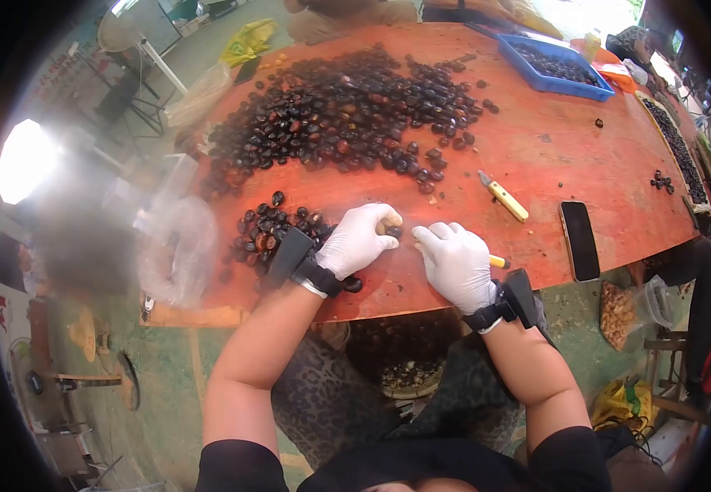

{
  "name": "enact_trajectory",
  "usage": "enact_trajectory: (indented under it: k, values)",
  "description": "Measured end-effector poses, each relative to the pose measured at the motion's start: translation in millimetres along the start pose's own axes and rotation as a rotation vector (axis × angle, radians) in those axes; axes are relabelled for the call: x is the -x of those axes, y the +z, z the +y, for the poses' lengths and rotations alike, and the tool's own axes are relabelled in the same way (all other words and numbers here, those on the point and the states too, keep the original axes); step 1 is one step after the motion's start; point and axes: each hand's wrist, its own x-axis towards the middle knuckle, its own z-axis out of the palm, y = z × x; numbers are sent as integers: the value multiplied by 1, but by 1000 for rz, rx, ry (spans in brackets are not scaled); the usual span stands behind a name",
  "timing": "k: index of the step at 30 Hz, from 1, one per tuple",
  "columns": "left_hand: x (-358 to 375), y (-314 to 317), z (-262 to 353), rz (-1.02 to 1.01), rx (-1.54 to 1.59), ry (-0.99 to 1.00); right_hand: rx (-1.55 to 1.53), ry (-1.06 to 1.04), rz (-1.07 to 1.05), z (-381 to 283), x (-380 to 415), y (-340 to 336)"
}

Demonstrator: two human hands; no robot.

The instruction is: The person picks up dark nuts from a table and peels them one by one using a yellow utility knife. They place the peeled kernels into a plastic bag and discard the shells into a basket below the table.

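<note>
My left hand (361,240), in a white glove, pinches a dark nut (393,232) between thumb and fingers near the front of the red table (536,156). Just to its right, my right hand (455,261), also gloved, is closed around a yellow-handled tool (499,261); the handle's end sticks out beside the palm, and the tip cannot be made out. A small pile of dark nuts (267,228) lies left of and beneath my left wrist. Beyond my hands spreads a large heap of dark nuts (331,111).
A yellow-handled knife (504,197) and a black phone (580,240) lie right of my hands. A blue tray (556,84) of dark pieces stands at the back right. Below the table edge, a basket (411,385) sits between my legs. Another person (347,18) is across the table.
</note>
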Motion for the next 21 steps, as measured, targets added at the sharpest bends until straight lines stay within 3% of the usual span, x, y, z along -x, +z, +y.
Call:
enact_trajectory:
  k: [11,21]
  values:
    - [-1,-1,-7,-17,1,-21,95,-54,-122,14,-3,5]
    - [-2,4,-12,36,-52,-8,47,-26,-43,-8,-5,11]
